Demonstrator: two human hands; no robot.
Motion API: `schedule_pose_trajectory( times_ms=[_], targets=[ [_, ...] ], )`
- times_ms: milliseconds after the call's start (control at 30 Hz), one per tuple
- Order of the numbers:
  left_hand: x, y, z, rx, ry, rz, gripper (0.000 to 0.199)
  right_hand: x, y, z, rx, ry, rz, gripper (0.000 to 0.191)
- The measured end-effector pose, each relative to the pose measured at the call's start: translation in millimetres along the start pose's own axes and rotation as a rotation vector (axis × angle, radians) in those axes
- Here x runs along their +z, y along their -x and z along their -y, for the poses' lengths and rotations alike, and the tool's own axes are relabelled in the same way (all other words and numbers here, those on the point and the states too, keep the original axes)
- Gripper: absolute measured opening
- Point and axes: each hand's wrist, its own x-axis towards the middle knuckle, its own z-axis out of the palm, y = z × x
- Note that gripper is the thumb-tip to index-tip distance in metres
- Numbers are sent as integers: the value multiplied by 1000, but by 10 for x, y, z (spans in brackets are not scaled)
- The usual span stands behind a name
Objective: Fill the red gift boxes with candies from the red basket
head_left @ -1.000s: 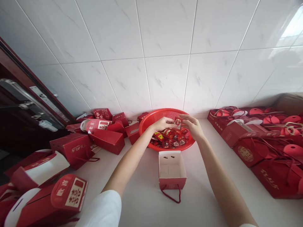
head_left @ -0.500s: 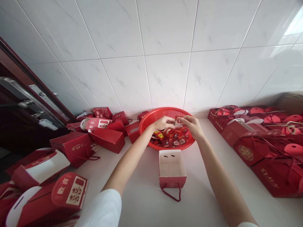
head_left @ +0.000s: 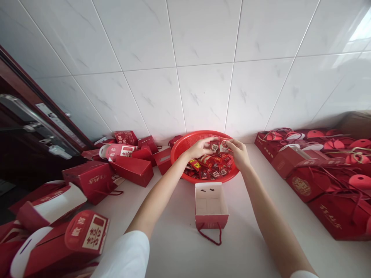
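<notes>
Over the red plastic basket [head_left: 180, 152] of wrapped candies [head_left: 216, 168], my two hands work close together. My left hand [head_left: 199, 149] has its fingers closed on a small red wrapped candy [head_left: 215, 147]. Between thumb and fingers, my right hand [head_left: 239, 153] pinches a small red-and-white packet [head_left: 224, 146], held upright beside the candy. On the near side of the basket stands an open red gift box [head_left: 211, 221] with a white inside. No contents show in it, and its red cord handle hangs forward on the table.
Several red gift boxes [head_left: 133, 170], some open, lie in a loose pile on the left. Rows of closed red boxes with cords [head_left: 327, 216] fill the right side. A tiled wall [head_left: 203, 96] rises behind the white table [head_left: 174, 243]; a dark door [head_left: 29, 127] stands far left.
The red candy now shows at my left fingertips. My right hand has shifted slightly right with the packet, leaving the two items side by side. The gift box has stayed put.
</notes>
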Motion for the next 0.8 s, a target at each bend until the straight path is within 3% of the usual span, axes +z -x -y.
schedule_pose_trajectory(
  times_ms=[233,300,467,800],
  targets=[
    [-26,-1,45,-54,38,-48,96,13,8,6,39,20,23,36],
    [-16,-3,39,-39,36,-26,88,20,9,2,50,38,33,36],
    [31,2,-4,-5,17,55,43,22,9,-6,75,94,37,38],
    [90,6,-37,19,-35,-2,43,21,26,18,122,145,95,42]
  ],
)
